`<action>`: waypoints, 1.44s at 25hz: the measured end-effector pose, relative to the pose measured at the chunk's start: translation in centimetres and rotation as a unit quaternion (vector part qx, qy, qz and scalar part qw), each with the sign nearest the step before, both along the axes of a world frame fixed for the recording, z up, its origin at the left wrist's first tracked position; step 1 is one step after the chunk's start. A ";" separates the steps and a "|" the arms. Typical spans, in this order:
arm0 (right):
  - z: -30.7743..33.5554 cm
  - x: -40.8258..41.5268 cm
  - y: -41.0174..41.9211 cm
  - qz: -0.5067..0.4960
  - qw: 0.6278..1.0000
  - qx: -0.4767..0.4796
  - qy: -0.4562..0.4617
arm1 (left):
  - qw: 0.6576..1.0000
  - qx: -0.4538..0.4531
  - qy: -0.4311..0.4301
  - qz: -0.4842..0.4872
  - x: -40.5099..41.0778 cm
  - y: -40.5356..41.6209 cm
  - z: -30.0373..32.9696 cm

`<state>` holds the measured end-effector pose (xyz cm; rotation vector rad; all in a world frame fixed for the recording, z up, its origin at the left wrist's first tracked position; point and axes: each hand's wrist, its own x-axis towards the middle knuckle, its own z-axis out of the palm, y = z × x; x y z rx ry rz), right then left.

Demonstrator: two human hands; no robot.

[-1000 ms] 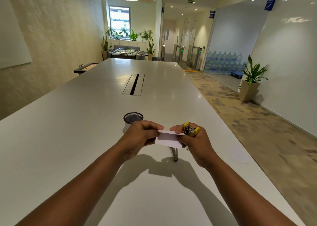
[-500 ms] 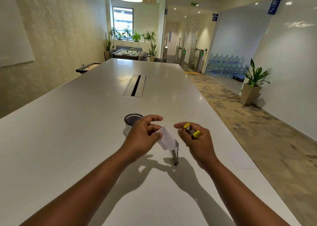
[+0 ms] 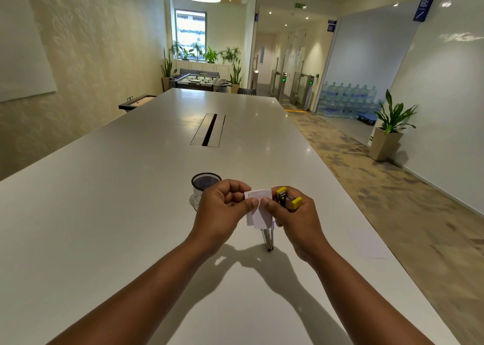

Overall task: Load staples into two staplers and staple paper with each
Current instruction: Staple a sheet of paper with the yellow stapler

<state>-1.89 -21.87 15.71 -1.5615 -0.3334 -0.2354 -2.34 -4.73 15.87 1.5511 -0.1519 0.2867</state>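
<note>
Second stapler [image 3: 267,240] (top behind paper [image 3: 259,211])

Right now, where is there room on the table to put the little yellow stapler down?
The table is bare left of the mesh cup, and beyond it up to the slot. It is crowded around the hands: the folded paper, the other stapler beneath it, and a paper sheet by the right edge.

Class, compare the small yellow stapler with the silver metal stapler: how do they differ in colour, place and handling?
The small yellow stapler has yellow parts; the silver metal stapler is plain grey metal. The yellow one is held above the white table in the right hand; the silver one lies on the table, untouched. The folded white paper partly hides the silver one.
</note>
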 end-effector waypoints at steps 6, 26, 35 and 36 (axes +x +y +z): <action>1.0 0.3 -1.6 0.000 0.987 -0.123 -0.099 | 0.999 0.042 0.002 -0.020 0.1 0.6 0.5; 2.5 0.4 -2.4 0.029 0.965 -0.255 -0.063 | 0.994 0.108 -0.006 -0.026 0.2 0.6 0.2; 2.8 1.0 -3.3 0.017 0.864 -0.491 -0.110 | 0.984 0.171 0.004 -0.041 0.1 0.5 -0.4; 2.7 1.0 -3.2 0.008 0.857 -0.501 -0.119 | 0.984 0.177 0.001 -0.035 0.1 0.5 -0.5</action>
